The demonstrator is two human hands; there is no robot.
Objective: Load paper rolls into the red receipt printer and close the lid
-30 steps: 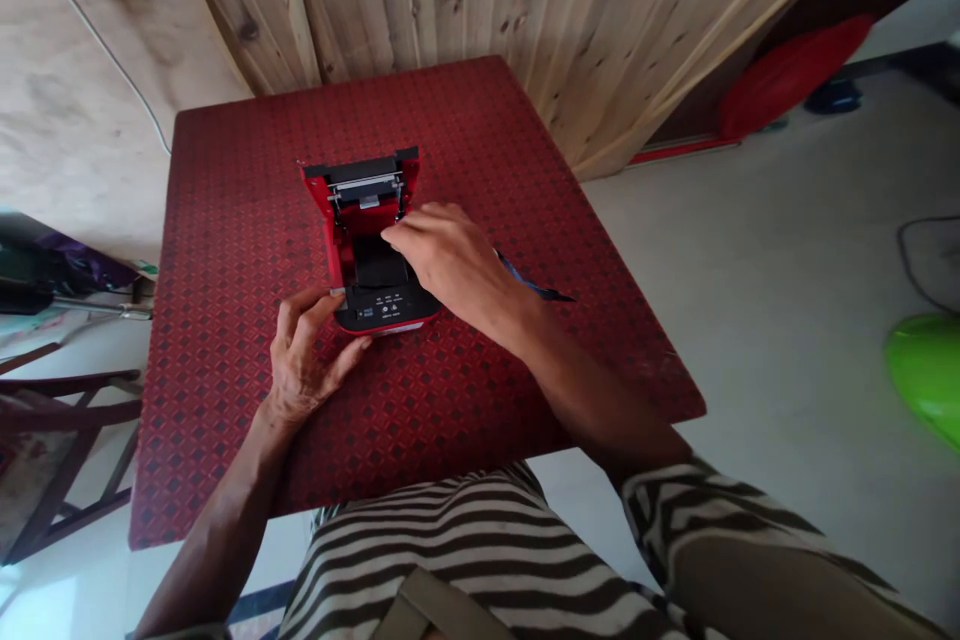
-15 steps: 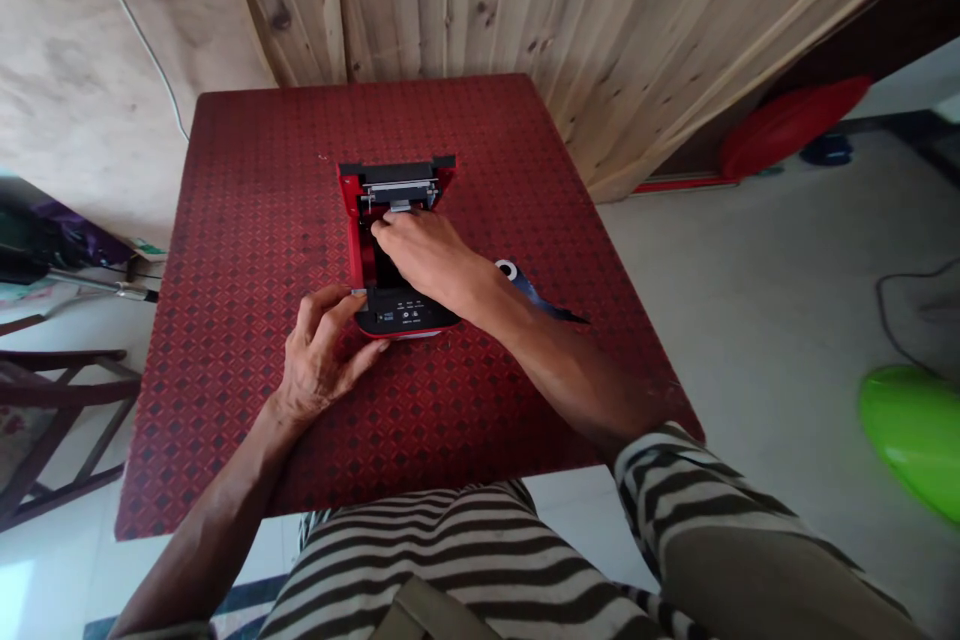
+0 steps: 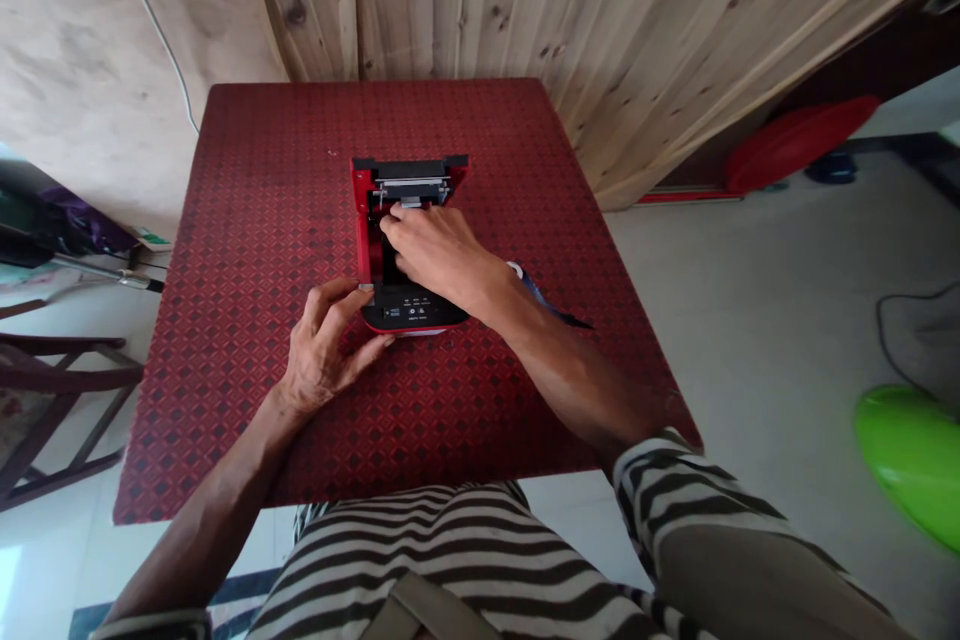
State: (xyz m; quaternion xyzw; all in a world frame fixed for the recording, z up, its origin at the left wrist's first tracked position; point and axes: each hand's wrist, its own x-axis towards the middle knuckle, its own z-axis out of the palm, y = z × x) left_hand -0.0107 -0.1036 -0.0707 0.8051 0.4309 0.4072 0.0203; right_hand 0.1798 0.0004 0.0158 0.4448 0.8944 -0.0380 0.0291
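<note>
A small red and black label printer [image 3: 420, 309] lies on the table with its lid [image 3: 409, 170] raised at the far side. My left hand [image 3: 320, 345] grips the printer's near left corner, fingers on top and thumb along the front edge. My right hand [image 3: 431, 245] reaches over the printer into its compartment, fingers bent inward near the foot of the lid. Whatever those fingertips grip, if anything, is hidden. Just right of the printer, partly behind my right forearm, lies a white-ended roll with a dark blue strip [image 3: 551, 302].
The printer stands on a table with a red patterned cover [image 3: 247, 220]. Behind it rises a wooden plank wall [image 3: 510, 0]. A wooden chair [image 3: 67, 375] is at the left; a bright green object [image 3: 907, 450] sits on the floor at right.
The whole view has shifted slightly, so the table and printer appear a little further right. Both hands keep nearly the same places on the printer.
</note>
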